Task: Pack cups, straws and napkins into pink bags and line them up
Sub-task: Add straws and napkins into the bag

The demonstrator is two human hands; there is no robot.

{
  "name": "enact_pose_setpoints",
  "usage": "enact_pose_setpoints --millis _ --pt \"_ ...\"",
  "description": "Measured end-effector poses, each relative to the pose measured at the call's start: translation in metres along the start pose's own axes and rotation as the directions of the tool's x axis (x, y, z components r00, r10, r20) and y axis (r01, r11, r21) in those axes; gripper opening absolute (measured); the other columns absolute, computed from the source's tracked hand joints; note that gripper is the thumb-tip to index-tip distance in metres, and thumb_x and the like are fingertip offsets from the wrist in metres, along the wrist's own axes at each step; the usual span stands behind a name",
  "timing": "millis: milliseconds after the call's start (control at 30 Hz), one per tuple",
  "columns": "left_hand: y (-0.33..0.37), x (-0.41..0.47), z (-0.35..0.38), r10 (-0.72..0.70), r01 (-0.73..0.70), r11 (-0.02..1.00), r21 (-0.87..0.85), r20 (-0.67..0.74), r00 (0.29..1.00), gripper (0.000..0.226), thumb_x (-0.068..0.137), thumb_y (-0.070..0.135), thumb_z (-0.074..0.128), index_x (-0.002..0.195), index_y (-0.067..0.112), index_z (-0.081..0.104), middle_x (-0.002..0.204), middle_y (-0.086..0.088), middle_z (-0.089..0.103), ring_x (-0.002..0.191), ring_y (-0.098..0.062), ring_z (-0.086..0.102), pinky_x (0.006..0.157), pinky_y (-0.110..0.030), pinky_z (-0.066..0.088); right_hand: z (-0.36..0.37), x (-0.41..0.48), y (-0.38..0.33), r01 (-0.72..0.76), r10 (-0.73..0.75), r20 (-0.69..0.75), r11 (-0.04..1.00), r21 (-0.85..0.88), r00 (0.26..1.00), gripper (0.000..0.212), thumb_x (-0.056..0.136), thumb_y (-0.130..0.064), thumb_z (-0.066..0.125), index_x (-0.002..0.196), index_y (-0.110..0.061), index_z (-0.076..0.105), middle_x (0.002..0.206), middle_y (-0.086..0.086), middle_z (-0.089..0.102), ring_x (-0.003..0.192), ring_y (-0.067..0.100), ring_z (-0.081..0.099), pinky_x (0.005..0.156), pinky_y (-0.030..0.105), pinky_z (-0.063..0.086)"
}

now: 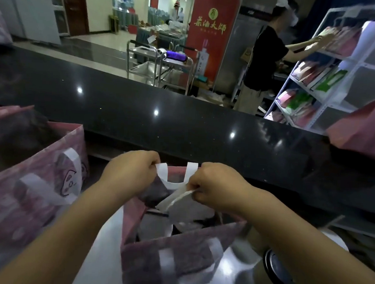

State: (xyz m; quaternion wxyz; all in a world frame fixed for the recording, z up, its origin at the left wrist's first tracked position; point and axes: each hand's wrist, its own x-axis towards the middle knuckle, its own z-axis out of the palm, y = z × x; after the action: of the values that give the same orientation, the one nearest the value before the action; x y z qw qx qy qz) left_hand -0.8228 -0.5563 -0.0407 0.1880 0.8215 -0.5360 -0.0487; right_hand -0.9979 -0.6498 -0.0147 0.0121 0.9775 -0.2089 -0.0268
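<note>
Head view: the pink bag (171, 246) stands open on the steel tabletop (108, 238), just in front of the black ledge; the left hand (130, 171) is clenched on the bag's far white handle (163, 170); the right hand (214, 185) pinches a white napkin (178, 204) over the bag's mouth — uneven pulling could tip the bag, or the napkin snag on the rim and land outside.

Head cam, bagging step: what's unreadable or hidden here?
- Contents of the pink bag: dark and blurred, items unidentifiable.
- Left hand and right hand fingertips: curled around the white handle.
- Left bag: cut by frame edge.
- Dark round object: under the right forearm.
</note>
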Motion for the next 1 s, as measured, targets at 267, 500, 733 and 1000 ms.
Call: enact_pose_setpoints --millis 267,500,733,1000 --pt "-0.007 0.031 0.018 0.099 -0.092 0.983 -0.162 0.036 0.994 0.032 0.093 0.034 0.036 0.067 0.024 0.049 0.07 0.0 0.058 0.062 -0.013 0.051 0.05 -0.029 0.032 -0.002 -0.008 -0.027 0.054 -0.055 0.152 0.998 0.009 0.987 0.017 0.073 -0.02 0.057 0.06 -0.024 0.047 0.056 -0.004 0.043 0.055 0.015 0.043 0.045 0.025 0.023" --pt "-0.006 0.041 0.019 0.008 -0.016 0.988 -0.156 -0.056 0.998 0.05 0.094 0.039 0.033 0.054 0.013 0.05 0.057 -0.005 0.054 0.056 -0.021 0.051 0.047 -0.029 0.029 0.006 0.009 -0.027 -0.114 0.096 -0.075 0.949 -0.293 0.993 0.012 0.079 -0.014 0.06 0.071 -0.021 0.054 0.06 -0.002 0.052 0.057 0.023 0.049 0.043 0.023 0.021" --pt "-0.009 0.038 0.015 -0.015 -0.012 0.982 -0.19 -0.14 0.99 0.05 0.094 0.045 0.037 0.053 0.018 0.049 0.053 0.0 0.052 0.053 -0.015 0.05 0.046 -0.028 0.027 0.042 0.024 -0.037 0.115 -0.068 0.182 0.958 -0.262 0.981 0.009 0.087 -0.019 0.057 0.092 -0.018 0.065 0.081 0.003 0.061 0.081 0.027 0.061 0.058 0.032 0.039" --pt "-0.02 0.018 0.008 0.059 -0.081 0.972 -0.219 -0.105 0.993 0.034 0.09 0.048 0.041 0.075 0.024 0.061 0.071 0.004 0.062 0.069 -0.015 0.057 0.061 -0.033 0.045 0.035 0.013 -0.014 0.051 -0.068 0.173 0.994 0.1 0.983 0.031 0.086 -0.046 0.059 0.112 -0.029 0.064 0.107 -0.003 0.067 0.095 0.018 0.06 0.077 0.035 0.05"
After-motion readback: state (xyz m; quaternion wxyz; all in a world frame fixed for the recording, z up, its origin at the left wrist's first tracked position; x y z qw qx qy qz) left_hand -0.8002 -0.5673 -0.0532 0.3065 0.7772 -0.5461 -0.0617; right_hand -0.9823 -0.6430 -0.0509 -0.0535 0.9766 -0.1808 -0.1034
